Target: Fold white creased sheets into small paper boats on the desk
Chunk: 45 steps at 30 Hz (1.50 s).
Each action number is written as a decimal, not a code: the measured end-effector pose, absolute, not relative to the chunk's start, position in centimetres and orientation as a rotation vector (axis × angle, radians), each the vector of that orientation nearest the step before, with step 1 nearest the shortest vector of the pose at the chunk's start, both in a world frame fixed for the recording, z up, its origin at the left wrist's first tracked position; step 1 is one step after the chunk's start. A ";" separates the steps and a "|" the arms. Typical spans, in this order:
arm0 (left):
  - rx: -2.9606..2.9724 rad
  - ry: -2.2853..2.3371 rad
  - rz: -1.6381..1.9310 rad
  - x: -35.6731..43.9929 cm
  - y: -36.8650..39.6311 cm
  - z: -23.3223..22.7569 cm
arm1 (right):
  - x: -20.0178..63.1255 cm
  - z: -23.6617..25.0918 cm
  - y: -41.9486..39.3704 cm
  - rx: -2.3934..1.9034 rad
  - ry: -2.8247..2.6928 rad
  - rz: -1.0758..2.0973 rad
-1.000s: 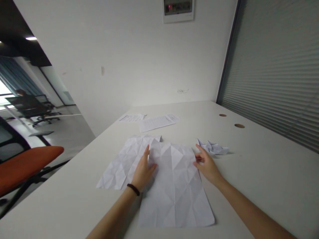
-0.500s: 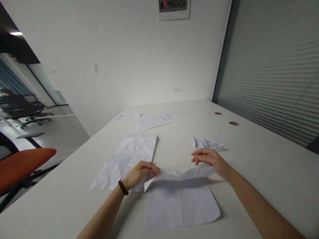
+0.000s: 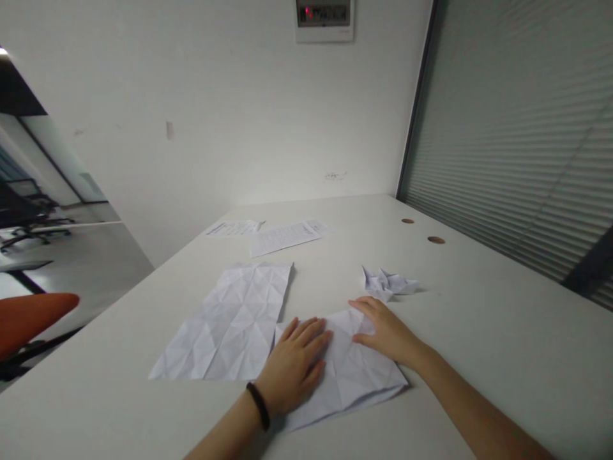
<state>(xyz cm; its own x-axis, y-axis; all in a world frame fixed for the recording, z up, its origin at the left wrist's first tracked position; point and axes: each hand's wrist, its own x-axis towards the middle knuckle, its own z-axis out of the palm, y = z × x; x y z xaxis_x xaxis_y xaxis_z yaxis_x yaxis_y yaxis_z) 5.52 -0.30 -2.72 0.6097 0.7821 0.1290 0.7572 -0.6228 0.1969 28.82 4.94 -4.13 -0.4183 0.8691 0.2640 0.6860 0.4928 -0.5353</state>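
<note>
A creased white sheet of paper (image 3: pixel 352 377) lies folded in half on the white table (image 3: pixel 479 332) in front of me. My left hand (image 3: pixel 294 364), a dark band at its wrist, lies flat on the sheet's left part with fingers spread. My right hand (image 3: pixel 385 332) presses flat on the sheet's upper right part. Neither hand grips anything. A second creased sheet (image 3: pixel 230 316) lies flat just left of the folded one. A small folded paper figure (image 3: pixel 385 283) sits just beyond my right hand.
Two printed sheets (image 3: pixel 282 235) lie further back near the wall. Two round cable holes (image 3: pixel 435 240) sit at the table's right, beside a slatted shutter. An orange chair (image 3: pixel 29 316) stands at the left, past the table's edge.
Both hands lifted the sheet's far edge, brought it toward me and folded the sheet in half. They now press it flat. The view has shifted slightly right.
</note>
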 end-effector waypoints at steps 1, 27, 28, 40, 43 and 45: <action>2.713 1.291 0.304 5.5 -0.2 -2.8 | 28.8 -4.1 5.0 -1.295 -2.208 0.472; 2.745 1.397 0.492 5.2 1.0 -4.1 | 25.9 -2.0 1.7 -1.093 -2.401 0.592; 2.740 1.398 0.499 5.1 0.9 -4.2 | 25.8 -2.1 1.7 -1.116 -2.383 0.584; 2.058 1.606 1.330 4.4 1.5 -5.1 | 26.0 -3.8 2.5 -1.253 -2.350 0.635; 1.829 1.554 1.513 4.4 1.6 -4.0 | 26.1 -3.9 2.6 -1.246 -2.322 0.650; 1.677 1.513 1.581 4.4 1.6 -3.6 | 26.1 -3.9 2.6 -1.238 -2.310 0.654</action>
